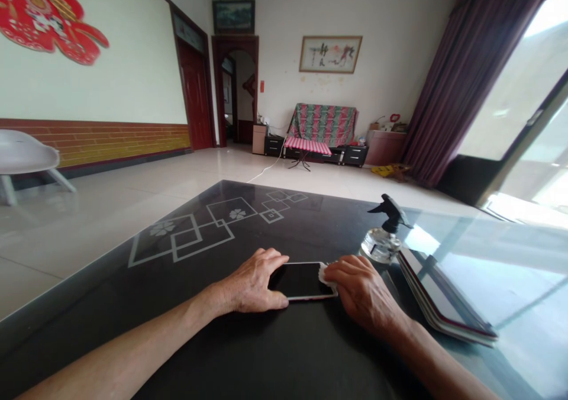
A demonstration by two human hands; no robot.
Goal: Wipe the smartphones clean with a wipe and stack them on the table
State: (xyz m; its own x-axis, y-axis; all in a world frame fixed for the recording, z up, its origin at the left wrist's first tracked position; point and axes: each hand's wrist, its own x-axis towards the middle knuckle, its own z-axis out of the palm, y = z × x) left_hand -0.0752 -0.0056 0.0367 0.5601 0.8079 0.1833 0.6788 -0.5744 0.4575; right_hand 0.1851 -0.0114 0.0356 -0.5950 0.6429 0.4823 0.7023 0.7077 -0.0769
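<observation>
A smartphone (302, 280) with a dark screen lies flat on the black glass table (186, 305). My left hand (255, 281) grips its left end, thumb along the near edge and fingers over the far edge. My right hand (361, 290) is closed on a small white cloth (325, 274), pressed against the phone's right end. Only a corner of the cloth shows under the fingers.
A clear spray bottle with a black trigger (386, 231) stands just beyond my right hand. A stack of tablets (444, 299) lies to the right on the table. A white chair (24, 154) stands at the far left; a covered cabinet (323, 128) stands by the back wall.
</observation>
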